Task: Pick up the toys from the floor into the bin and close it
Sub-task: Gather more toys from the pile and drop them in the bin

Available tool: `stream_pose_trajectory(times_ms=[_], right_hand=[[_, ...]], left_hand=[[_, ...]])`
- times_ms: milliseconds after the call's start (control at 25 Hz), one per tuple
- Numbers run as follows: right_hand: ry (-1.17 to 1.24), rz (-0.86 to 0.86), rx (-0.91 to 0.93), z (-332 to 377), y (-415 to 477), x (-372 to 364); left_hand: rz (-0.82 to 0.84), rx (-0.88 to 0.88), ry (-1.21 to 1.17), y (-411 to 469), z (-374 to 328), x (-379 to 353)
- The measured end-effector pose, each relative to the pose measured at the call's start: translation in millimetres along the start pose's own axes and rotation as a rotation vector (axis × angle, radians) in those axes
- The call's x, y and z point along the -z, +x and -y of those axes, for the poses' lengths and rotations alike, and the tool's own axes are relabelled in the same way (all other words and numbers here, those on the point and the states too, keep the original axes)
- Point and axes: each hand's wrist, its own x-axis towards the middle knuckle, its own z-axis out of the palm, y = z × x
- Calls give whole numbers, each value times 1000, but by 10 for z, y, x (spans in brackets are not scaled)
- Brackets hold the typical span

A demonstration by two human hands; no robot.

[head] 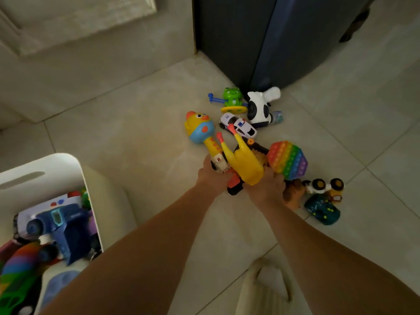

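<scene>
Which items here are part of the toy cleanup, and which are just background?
Job: left hand and right hand gripping the rubber chicken, duck microphone, rainbow pop-it; police car, frog toy, cow toy, white bin.

Background: dark cabinet, floor tiles.

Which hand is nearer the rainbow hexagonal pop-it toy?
Right. The right hand sits against the rainbow hexagonal pop-it toy at its lower-left edge; the left hand is farther left, beyond the yellow rubber chicken.

Both forearms are bare up to the frame edge, without sleeves, and the left hand (212,176) and right hand (267,186) wear no gloves.
</scene>
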Motion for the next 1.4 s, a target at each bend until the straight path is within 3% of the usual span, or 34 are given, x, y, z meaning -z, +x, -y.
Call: stream_pose_trajectory(times_ms=[80,160,400,640,800,1000,1080,1160,1280,1400], right_hand=[[31,3,42,-47,40,-33],[209,5,51,-64,36,-58],[718,163,-152,-12,-31,-38],[767,248,-202,9,-55,-97],[650,155,-153,79,-80,-75],[-39,148,26,-91,-185,-379],[-146,89,25,-89,-282,-514],[-182,58,25,-32,-325,-553],[-102,185,-9,124,-342,-536],[186,278,-96,359,-442,-460]], left_hand=[[-5,-19,-27,112,22,-45],[-33,5,17,175,11,-70],[-132,64,119,204,66,-99],[-118,104,63,94,207,-79],[-210,5,102,-17,106,129],[-309,-38,-77,-111,-48,559],[-321,-33,-111,-178,-44,728],[-335,-37,-137,-246,-49,848],[-360,-59,-186,-348,-78,972],[-414,-176,-175,-537,-173,1095]])
